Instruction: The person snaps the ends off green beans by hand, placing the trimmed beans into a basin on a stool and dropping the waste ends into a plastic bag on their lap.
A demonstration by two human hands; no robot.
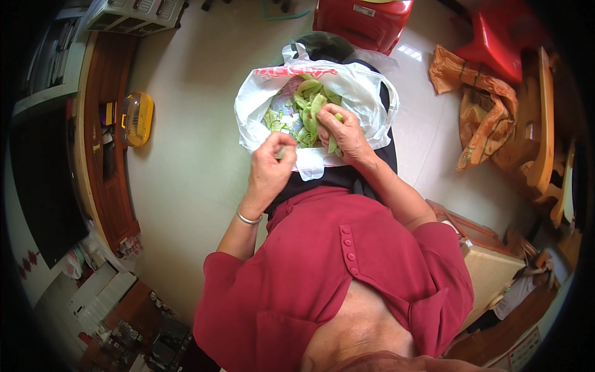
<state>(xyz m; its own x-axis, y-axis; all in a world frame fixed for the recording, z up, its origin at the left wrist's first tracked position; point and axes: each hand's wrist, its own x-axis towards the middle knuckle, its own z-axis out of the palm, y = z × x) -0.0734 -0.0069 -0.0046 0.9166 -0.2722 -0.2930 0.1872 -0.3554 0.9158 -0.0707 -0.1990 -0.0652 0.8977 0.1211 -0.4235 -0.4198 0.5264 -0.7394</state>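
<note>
A white plastic bag [246, 100] with red print lies wide open across my lap. Flat green bean pods [309, 93] are heaped inside it, and small trimmed green bits [275, 122] lie at its left side. My right hand [343, 132], over the bag's right half, grips several green pods [333, 142] that stick out between the fingers. Slightly blurred, my left hand [273, 160] is at the bag's near left rim, its fingertips pinched together. A small pale green piece [280, 152] shows between those fingers; its shape is partly hidden.
Beyond the bag are a dark plastic bag [325, 45] and a red plastic stool [362, 25]. An orange mesh sack [485, 104] lies on the floor at right, beside wooden furniture [541, 135]. At left, a yellow-framed clear case [137, 119] stands by a wooden cabinet [104, 186].
</note>
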